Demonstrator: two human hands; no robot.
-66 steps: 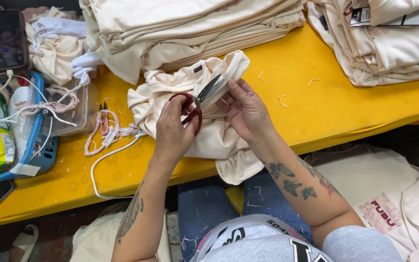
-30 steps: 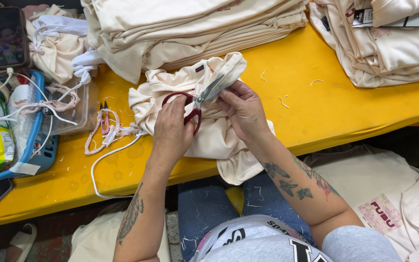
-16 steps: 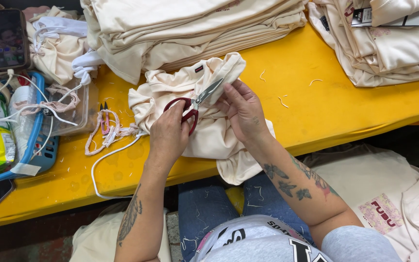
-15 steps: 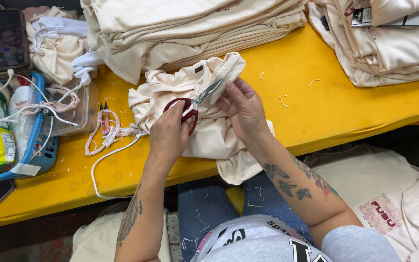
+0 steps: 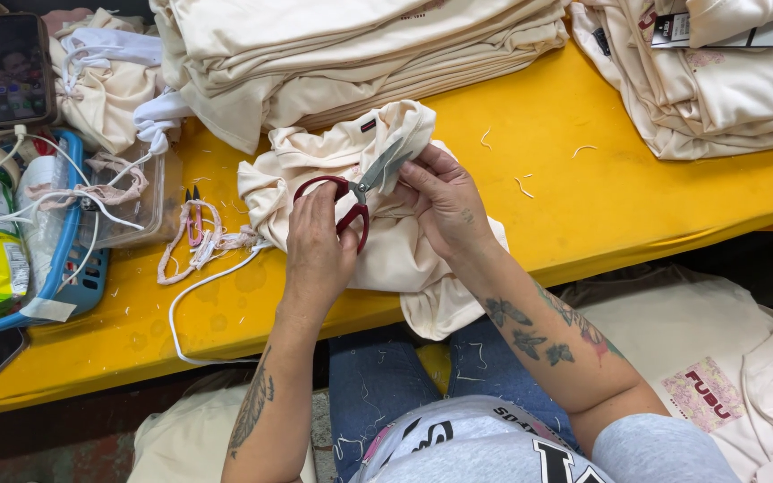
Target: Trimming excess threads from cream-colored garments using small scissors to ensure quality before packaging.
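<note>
Gripped red scissors in left hand; pinched cream garment with right hand. Worked over yellow table, folded stacks behind.

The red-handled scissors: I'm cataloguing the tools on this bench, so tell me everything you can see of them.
The scissors have glossy dark red loop handles and plain grey metal blades joined at a small pivot. The left hand grips the handles, fingers through the loops. They lie tilted, blades pointing up and to the right, with the tips at a fold of the cream garment bunched on the yellow table. The right hand pinches the fabric beside the blades. The blades look nearly closed.
</note>
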